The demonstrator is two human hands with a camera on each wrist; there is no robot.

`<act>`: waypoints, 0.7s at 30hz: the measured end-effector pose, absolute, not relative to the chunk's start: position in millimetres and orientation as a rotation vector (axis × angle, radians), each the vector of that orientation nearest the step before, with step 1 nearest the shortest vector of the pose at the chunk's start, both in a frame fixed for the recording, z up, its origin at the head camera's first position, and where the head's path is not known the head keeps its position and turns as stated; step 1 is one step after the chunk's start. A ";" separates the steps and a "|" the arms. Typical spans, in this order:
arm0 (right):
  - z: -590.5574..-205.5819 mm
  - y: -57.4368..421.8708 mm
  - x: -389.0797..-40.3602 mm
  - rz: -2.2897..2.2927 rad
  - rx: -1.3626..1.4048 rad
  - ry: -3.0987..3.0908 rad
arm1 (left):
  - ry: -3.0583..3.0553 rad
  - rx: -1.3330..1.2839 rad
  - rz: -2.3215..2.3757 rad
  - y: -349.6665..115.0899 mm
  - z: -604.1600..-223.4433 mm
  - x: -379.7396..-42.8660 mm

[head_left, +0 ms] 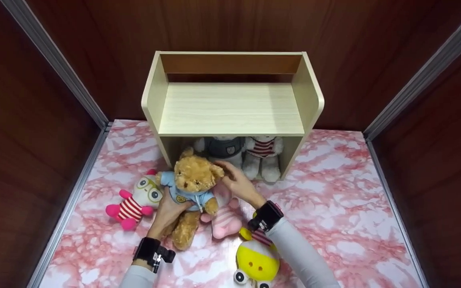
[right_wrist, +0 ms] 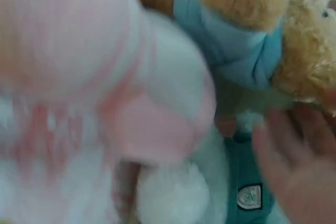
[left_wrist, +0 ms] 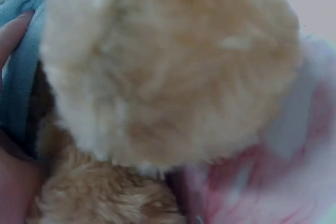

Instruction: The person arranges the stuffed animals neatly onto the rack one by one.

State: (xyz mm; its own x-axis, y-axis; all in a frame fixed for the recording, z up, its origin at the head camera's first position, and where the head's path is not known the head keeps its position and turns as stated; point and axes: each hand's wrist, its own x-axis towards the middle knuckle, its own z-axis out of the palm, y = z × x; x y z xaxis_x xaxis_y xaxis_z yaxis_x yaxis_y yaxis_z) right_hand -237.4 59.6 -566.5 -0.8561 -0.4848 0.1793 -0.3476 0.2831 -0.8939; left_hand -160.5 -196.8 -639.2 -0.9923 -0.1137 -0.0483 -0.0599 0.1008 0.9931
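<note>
My left hand (head_left: 169,211) grips a brown teddy bear (head_left: 194,174) in a light blue hoodie round its waist, thumb across its front. The bear is upright, leaning slightly, before the lower opening of a pale wooden shelf (head_left: 234,108). At the bear's ear my right hand (head_left: 239,185) has its fingers extended; the right wrist view shows the fingers (right_wrist: 283,140) beside its head. A pink striped plush toy (head_left: 226,222) lies between the bear and my right forearm. Brown fur (left_wrist: 168,66) fills most of the left wrist view.
In the lower compartment sit a plush in a dark grey top (head_left: 225,149) and one in a red-striped top (head_left: 262,154). A pink-and-white plush with glasses (head_left: 134,204) lies left, a yellow-faced plush (head_left: 257,260) in front. Dark panels (head_left: 34,140) enclose the marbled surface (head_left: 334,208).
</note>
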 end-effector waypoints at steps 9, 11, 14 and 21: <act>-585.3 48.2 -259.6 -0.693 -0.945 3.131 | -2.084 0.258 -2.245 -191.6 -647.9 -159.3; -590.3 44.4 -261.0 -0.549 -0.922 3.138 | -2.116 0.270 -2.195 -190.4 -648.8 -158.3; -593.4 39.0 -262.0 -0.409 -0.785 3.112 | -2.176 0.284 -2.114 -189.0 -650.1 -157.8; -586.6 25.6 -268.3 -0.157 -0.496 3.017 | -2.173 0.271 -2.078 -187.4 -651.8 -160.1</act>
